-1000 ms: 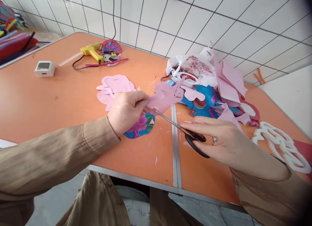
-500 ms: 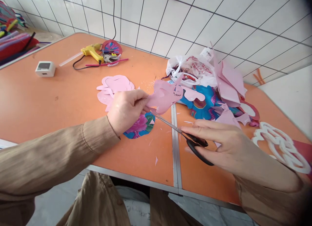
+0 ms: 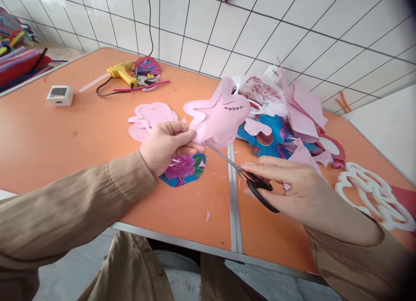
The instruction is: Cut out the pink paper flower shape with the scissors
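Between thumb and fingers, my left hand (image 3: 170, 145) pinches the lower left edge of a pink paper cutout (image 3: 224, 112) with wavy lobes and a small dark leaf print. My right hand (image 3: 289, 184) grips black-handled scissors (image 3: 258, 190). Their blades look nearly together, with the tips at the cutout's lower edge beside my left fingertips. Below the left hand lies a round blue piece with a pink flower (image 3: 183, 171), partly covered by that hand. Behind it rests a stack of pink cutouts (image 3: 154, 114).
A yellow glue gun (image 3: 121, 73) lies at the back left, near a small white box (image 3: 60, 95). Pink paper scraps (image 3: 302, 156), blue patterned material (image 3: 271, 136) and a white plastic bag (image 3: 263, 91) crowd the right. White looped pieces (image 3: 373, 195) sit farther right.
The pink cutout has turned and opened out toward me, showing more of its face and the leaf print. My left fingers have shifted their hold; the scissors have moved slightly left.
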Demonstrator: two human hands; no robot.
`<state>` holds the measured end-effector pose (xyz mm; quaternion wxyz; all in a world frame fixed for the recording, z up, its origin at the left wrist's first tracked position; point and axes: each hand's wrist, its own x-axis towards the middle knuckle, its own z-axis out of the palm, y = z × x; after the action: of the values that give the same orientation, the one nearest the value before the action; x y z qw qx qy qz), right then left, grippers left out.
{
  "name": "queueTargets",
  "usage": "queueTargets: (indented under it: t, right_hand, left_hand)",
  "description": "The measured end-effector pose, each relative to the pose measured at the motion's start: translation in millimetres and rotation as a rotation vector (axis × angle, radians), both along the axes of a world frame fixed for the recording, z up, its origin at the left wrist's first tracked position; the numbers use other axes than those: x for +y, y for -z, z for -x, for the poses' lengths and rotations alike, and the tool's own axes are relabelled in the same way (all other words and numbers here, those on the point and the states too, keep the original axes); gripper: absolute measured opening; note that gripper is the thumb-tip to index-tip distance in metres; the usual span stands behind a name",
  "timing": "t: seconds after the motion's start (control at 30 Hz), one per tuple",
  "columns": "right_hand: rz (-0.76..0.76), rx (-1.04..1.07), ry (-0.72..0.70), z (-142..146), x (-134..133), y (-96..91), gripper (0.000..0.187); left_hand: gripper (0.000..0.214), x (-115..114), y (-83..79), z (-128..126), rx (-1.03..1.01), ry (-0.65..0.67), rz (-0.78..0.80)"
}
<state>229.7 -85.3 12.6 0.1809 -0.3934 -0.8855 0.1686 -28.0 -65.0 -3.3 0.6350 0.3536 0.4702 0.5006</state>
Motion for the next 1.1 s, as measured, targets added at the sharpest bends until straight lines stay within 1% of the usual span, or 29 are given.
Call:
queueTargets:
  t: [0.1,0.23,0.4,0.6,0.7,0.83,0.97,1.1]
  right_hand:
    - [-0.041,-0.038,-0.015,0,-2,-0.4,0.017]
    - [-0.104,-0.087,-0.024,1,-6,-1.2,0.020]
    - [-0.222,-0.145,-0.031,4,-8,-2.7,0.027]
    - [-0.386,-0.243,-0.054,2,-6,-0.9,0.029]
    - [-0.463,-0.273,-0.077,0,-4,-0.1,0.029]
    - [-0.544,-0.311,-0.101,-1,-2,-1.5,0.030]
    - [-0.582,-0.332,-0.092,-3,-1,-1.0,0.028]
    - [-0.535,-0.298,-0.098,-6,-1,2.2,0.032]
  left_hand:
    - [0.026,0,0.1,0,-0.044,0.019,0.058]
    - [0.023,-1,1.8,-1,-0.049,0.040,0.061]
    - [0.019,-2,3.5,-2,-0.018,0.042,0.012]
    - [0.022,-4,3.4,-2,-0.011,0.050,-0.027]
    - [0.020,-2,5.4,-1,0.014,0.061,-0.082]
    - [0.017,0,9.4,1,0.097,0.058,-0.179]
    - [0.012,1,10.7,2,0.176,0.055,-0.274]
    - [0.012,0,9.1,1,0.155,0.071,-0.254]
